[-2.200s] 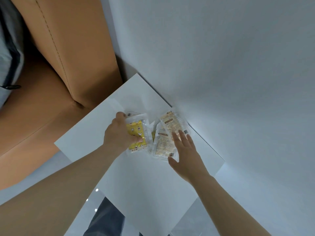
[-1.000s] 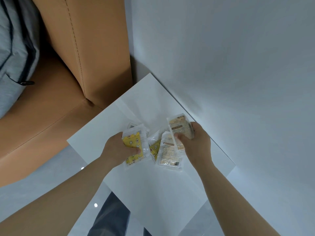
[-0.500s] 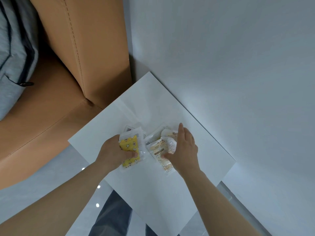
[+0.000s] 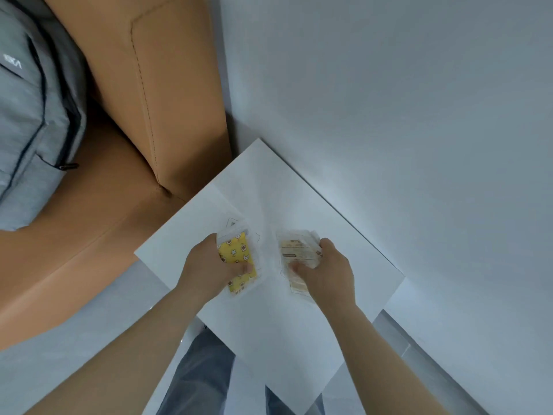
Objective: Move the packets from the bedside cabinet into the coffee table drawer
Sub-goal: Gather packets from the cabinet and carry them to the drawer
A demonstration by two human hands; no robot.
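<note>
The white bedside cabinet top fills the middle of the view. My left hand grips a clear packet with a yellow patterned insert, thumb across its front, just above the cabinet top. My right hand holds a small stack of clear packets with beige labels, thumb on the front and fingers curled behind. The two bundles are a hand's width apart. No loose packet shows on the cabinet between them.
A tan leather bed frame stands left of the cabinet, with a grey backpack on it. A white wall runs along the cabinet's far right edge. My grey trouser legs and pale floor show below.
My right hand gathered the beige-labelled packets and lifted them into its grip. Both hands have drawn apart, and the packets that lay between them are off the cabinet top.
</note>
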